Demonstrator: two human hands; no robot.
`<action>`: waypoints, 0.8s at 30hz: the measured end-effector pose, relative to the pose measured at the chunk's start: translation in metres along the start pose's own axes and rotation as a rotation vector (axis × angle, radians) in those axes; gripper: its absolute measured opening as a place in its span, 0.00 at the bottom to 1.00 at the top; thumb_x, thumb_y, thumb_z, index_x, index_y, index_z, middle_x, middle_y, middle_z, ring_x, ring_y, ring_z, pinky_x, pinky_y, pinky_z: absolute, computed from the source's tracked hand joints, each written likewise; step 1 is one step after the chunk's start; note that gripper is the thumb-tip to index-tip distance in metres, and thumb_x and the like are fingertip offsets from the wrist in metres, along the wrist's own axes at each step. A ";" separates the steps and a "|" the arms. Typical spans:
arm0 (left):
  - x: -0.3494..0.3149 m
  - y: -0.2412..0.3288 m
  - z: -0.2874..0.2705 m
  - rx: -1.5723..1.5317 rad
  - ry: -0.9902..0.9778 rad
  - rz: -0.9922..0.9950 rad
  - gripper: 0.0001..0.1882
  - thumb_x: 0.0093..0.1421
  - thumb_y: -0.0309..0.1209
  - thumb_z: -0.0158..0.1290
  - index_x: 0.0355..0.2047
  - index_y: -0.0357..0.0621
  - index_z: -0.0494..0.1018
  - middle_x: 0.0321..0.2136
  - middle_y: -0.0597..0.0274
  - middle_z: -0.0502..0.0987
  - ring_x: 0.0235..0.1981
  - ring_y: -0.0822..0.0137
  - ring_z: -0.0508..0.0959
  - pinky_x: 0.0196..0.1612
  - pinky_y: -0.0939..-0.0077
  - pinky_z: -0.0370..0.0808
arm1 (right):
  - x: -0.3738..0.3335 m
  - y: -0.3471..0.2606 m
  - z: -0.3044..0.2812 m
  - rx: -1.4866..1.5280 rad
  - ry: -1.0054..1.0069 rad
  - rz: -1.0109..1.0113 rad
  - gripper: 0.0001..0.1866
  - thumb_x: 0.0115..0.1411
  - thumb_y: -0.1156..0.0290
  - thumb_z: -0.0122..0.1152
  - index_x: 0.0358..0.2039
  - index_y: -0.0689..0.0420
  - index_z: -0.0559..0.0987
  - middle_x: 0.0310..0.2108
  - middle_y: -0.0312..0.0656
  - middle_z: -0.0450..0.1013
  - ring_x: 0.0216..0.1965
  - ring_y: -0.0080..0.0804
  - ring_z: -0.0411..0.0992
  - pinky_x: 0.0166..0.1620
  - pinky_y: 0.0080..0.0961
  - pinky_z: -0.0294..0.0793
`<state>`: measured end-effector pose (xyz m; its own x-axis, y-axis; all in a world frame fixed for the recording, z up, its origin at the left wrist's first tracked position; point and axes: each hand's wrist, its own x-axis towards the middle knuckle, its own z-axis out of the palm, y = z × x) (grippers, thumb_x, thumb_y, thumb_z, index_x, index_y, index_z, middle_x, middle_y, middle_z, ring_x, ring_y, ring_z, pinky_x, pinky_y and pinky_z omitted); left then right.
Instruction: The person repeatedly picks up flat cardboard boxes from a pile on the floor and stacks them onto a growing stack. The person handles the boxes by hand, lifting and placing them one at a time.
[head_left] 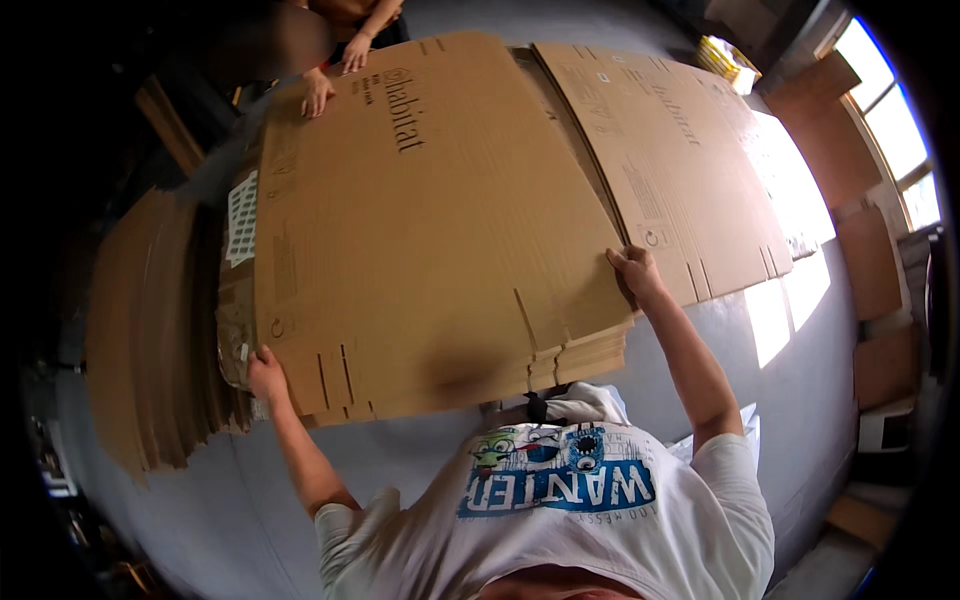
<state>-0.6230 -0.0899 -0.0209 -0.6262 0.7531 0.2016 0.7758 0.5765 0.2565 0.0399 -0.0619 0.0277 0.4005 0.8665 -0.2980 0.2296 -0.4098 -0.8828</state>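
Observation:
A large flattened cardboard box lies in front of me, on top of a stack of similar flat boxes. My left hand grips its left edge near the front corner. At the right edge, close to the other front corner, my right hand is closed on the cardboard. The undersides of both hands' grips are hidden. Across from me, another person's hands rest on the far left corner of the same box.
To the right lies a second stack of flattened boxes. Brown cardboard sheets stand at the left beside a taped bundle with a label sheet. A yellow-and-white container is at the far right, near cardboard panels along the wall.

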 end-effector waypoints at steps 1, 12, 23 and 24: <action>0.008 -0.002 -0.001 -0.050 -0.059 -0.006 0.26 0.61 0.49 0.44 0.41 0.35 0.73 0.37 0.48 0.77 0.39 0.46 0.76 0.41 0.55 0.72 | -0.007 -0.015 -0.004 -0.030 -0.040 0.028 0.15 0.55 0.63 0.63 0.28 0.64 0.74 0.21 0.39 0.70 0.21 0.25 0.67 0.25 0.25 0.69; 0.037 -0.025 -0.012 -0.527 -0.203 -0.279 0.24 0.58 0.42 0.55 0.42 0.30 0.72 0.43 0.54 0.76 0.44 0.58 0.74 0.45 0.65 0.69 | 0.028 -0.050 -0.052 -0.078 -0.134 -0.191 0.21 0.54 0.64 0.59 0.44 0.66 0.74 0.35 0.53 0.75 0.41 0.41 0.73 0.45 0.33 0.71; -0.218 0.400 0.070 -1.399 -0.678 0.018 0.20 0.57 0.28 0.56 0.48 0.34 0.66 0.37 0.64 0.74 0.36 0.75 0.72 0.40 0.80 0.70 | 0.116 0.010 -0.417 -1.252 0.784 -0.238 0.28 0.59 0.51 0.52 0.56 0.52 0.67 0.56 0.45 0.65 0.56 0.48 0.62 0.56 0.41 0.61; -0.249 0.448 0.077 -1.417 -0.680 0.009 0.17 0.57 0.27 0.56 0.46 0.35 0.68 0.34 0.65 0.74 0.33 0.76 0.72 0.37 0.81 0.70 | 0.119 0.020 -0.416 -1.249 0.759 -0.334 0.29 0.59 0.50 0.52 0.57 0.51 0.66 0.58 0.44 0.62 0.58 0.48 0.59 0.58 0.42 0.58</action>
<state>-0.1134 0.0048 -0.0288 -0.1686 0.9759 -0.1383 -0.1661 0.1101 0.9799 0.4611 -0.0850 0.1259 0.4411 0.7767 0.4495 0.8331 -0.5407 0.1167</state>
